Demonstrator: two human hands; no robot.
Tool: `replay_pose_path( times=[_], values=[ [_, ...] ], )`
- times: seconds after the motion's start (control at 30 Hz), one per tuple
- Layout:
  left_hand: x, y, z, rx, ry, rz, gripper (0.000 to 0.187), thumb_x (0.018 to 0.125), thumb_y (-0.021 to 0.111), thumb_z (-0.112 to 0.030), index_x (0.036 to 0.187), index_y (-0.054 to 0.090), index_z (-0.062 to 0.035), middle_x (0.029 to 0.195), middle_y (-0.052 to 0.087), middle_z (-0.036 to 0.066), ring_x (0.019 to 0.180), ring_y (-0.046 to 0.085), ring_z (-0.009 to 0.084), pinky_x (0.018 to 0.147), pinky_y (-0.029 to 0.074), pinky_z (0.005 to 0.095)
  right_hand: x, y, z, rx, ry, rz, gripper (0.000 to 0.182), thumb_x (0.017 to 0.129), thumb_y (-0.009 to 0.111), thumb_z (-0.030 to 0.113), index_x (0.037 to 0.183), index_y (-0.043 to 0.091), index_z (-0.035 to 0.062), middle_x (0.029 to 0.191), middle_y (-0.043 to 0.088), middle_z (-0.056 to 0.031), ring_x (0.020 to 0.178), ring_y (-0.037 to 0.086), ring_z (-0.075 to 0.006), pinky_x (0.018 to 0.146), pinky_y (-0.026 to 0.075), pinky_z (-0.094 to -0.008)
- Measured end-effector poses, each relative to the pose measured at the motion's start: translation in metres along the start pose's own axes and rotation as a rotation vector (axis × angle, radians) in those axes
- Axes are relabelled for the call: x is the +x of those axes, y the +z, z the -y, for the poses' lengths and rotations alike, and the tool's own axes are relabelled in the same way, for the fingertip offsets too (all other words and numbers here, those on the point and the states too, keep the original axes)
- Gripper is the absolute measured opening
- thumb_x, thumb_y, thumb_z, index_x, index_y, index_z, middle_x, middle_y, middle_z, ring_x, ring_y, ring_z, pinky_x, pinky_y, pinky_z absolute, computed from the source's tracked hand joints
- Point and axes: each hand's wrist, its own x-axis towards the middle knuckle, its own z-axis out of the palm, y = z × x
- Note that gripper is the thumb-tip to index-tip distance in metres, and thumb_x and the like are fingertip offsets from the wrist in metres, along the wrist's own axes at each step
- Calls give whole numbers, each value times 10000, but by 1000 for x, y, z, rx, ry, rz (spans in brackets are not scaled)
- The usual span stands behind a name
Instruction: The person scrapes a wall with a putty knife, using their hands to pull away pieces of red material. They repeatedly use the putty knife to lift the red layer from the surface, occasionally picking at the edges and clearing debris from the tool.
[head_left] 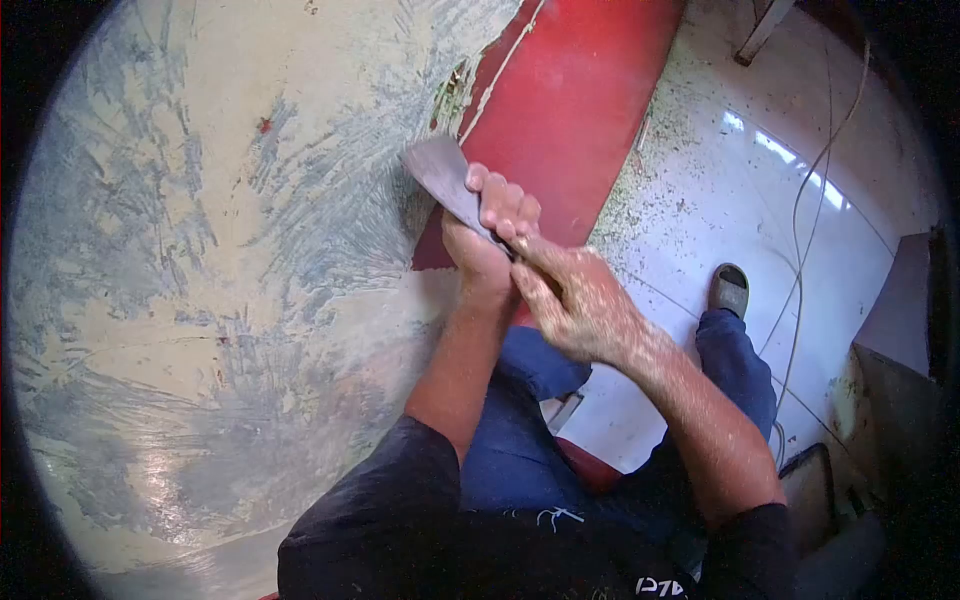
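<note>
A putty knife point(440, 175) with a broad, dull grey blade points toward the upper left, over the edge of a putty-smeared surface point(270, 190). My left hand point(490, 225) is closed around it, fingers curled beside the blade. Dusted with pale specks, my right hand point(575, 300) grips the handle end, most of which the fingers hide. Both hands meet in front of my body. Beneath them lies a smooth red panel point(585, 90) bordering the cream and grey smears.
Crumbs of scraped material litter the white tiled floor point(670, 190) along the red panel. A cable point(800, 220) runs across the tiles at right. My shoe point(729, 288) rests there. A furniture leg point(765, 30) stands at the top right, dark objects point(900, 310) at the far right.
</note>
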Motion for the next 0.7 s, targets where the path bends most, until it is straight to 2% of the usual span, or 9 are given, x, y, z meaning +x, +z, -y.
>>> replay_pose_path(
  times=[0.1,0.23,0.27,0.37,0.4,0.5,0.53,0.63,0.7],
  values=[
    [9,17,3,-29,-1,-197,155,946,389,-238,835,428,-136,511,354,-32,392,360,117,410,367,284,12,-11,3,-75,90,81,372,897,499,89,1257,531,-1,777,619,-233,695,660,-304,657,498,-374],
    [4,13,6,-14,0,-82,154,938,398,-230,821,434,-135,501,333,-41,394,328,97,415,362,270,3,-6,9,-71,52,22,366,889,490,85,1241,528,-6,741,603,-223,630,617,-285,623,478,-382],
    [9,6,3,32,6,-36,158,938,395,-226,818,441,-134,501,339,-36,387,334,103,411,361,277,7,-10,8,12,63,31,213,873,517,114,1041,573,-4,804,590,-290,764,616,-438,655,467,-476],
    [25,24,5,-78,-34,-227,184,943,396,-256,817,445,-131,493,357,-27,365,337,122,389,361,292,20,-16,4,-19,102,11,256,875,507,99,1109,572,16,810,593,-290,765,622,-430,662,471,-472],
    [25,25,7,-43,-36,-223,192,941,405,-270,814,448,-133,492,355,-30,366,331,121,389,363,290,18,-16,5,-35,114,-4,320,879,497,104,1184,559,25,848,604,-289,790,626,-424,684,480,-467],
    [21,22,9,-23,-18,-112,168,933,413,-254,816,449,-138,496,353,-42,377,322,101,402,360,269,9,-15,10,13,142,-13,349,882,490,122,1207,545,8,888,612,-285,821,619,-436,709,492,-465],
    [24,19,7,7,-14,-122,172,937,407,-251,811,450,-142,496,353,-42,379,327,104,406,363,272,15,-13,5,16,-21,-66,349,885,484,119,1206,544,-5,942,617,-282,863,625,-427,748,501,-454],
    [39,22,7,-22,-47,-253,202,947,391,-269,799,450,-145,489,356,-36,357,308,114,375,346,282,28,-19,-8,-129,-60,-57,360,888,478,100,1228,536,-6,973,613,-286,912,624,-417,797,501,-443],
    [30,32,11,-18,-35,-261,207,943,387,-260,780,452,-149,486,347,-41,368,310,107,383,341,279,17,-17,3,-32,13,-60,382,886,475,104,1252,526,4,1027,606,-282,969,604,-423,839,486,-450]
  ],
)
